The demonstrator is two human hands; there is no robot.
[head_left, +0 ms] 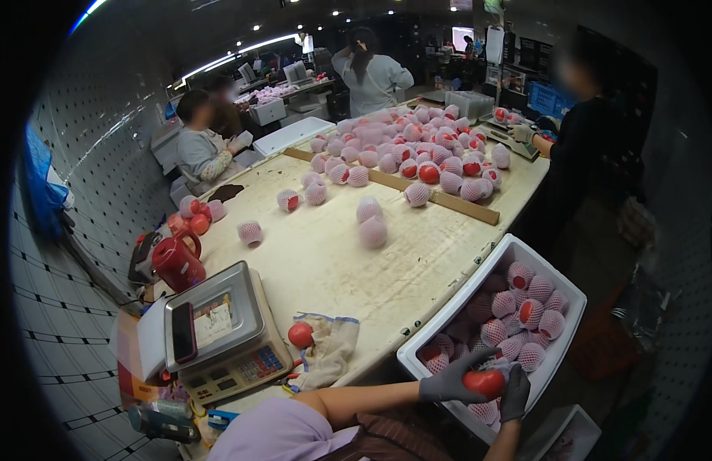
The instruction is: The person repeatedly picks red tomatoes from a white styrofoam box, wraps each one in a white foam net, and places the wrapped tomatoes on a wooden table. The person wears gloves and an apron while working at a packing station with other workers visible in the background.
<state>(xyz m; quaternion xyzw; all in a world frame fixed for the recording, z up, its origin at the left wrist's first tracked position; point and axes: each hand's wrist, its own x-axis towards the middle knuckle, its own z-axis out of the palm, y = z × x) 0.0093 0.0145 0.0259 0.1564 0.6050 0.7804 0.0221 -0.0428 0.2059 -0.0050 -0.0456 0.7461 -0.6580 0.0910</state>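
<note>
Over the white foam box (569, 286) at the lower right, my left hand (450, 379), in a grey glove, is closed around a bare red tomato (485, 383). My right hand (516, 393), gloved the same, is against the tomato's right side. Its fingers are bent around a pale foam net (500, 366) bunched behind the fruit; their exact grip is partly hidden. Below both hands, the box holds several tomatoes in pink foam nets (527, 313), with red skin showing through some openings.
A scale (245, 338) with a phone (184, 332) on it stands left, near a red kettle (178, 261). A bare tomato (300, 334) rests by a cloth (330, 353). Netted tomatoes heap behind a wooden strip (456, 204) on the table. Co-workers stand at right (586, 138) and back.
</note>
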